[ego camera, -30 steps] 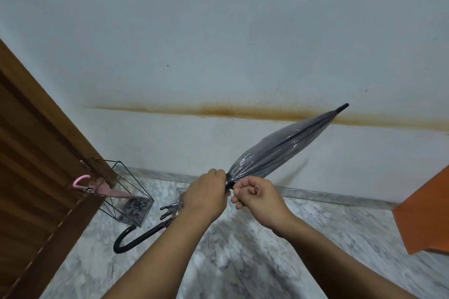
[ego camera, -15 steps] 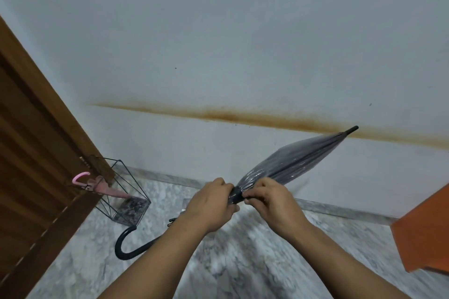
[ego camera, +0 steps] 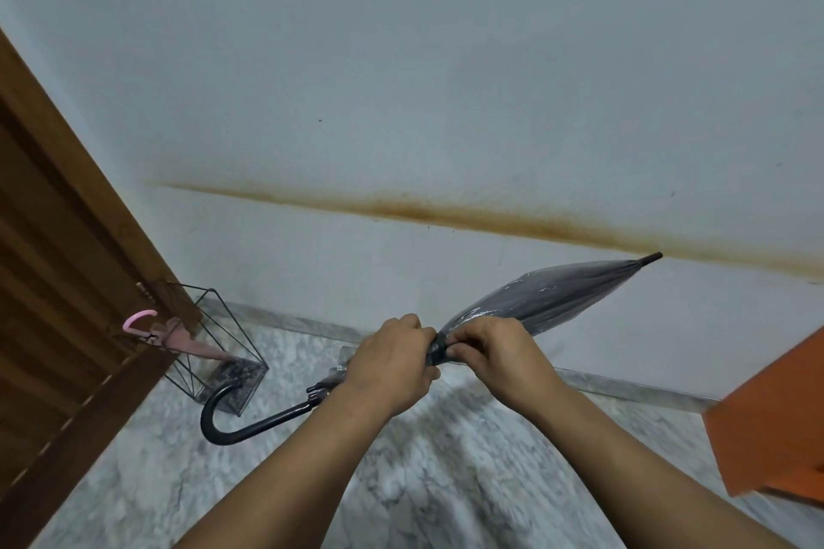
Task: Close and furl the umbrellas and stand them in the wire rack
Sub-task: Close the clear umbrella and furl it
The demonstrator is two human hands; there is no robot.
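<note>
A person holds a closed grey umbrella (ego camera: 548, 303) slantwise in the air above a marbled floor (ego camera: 446, 481), its black hooked handle (ego camera: 232, 423) low on the left and its tip high on the right against a pale wall (ego camera: 401, 58) with a rusty stain (ego camera: 468, 214). The left hand (ego camera: 392, 366) grips the gathered fabric and the right hand (ego camera: 499, 352) pinches the dark strap (ego camera: 439, 345); the two hands nearly touch. At far left, beside a wooden door (ego camera: 53, 281), a wire rack (ego camera: 214, 348) holds a pink umbrella (ego camera: 178, 337), and an orange object (ego camera: 776, 428) juts in at right.
</note>
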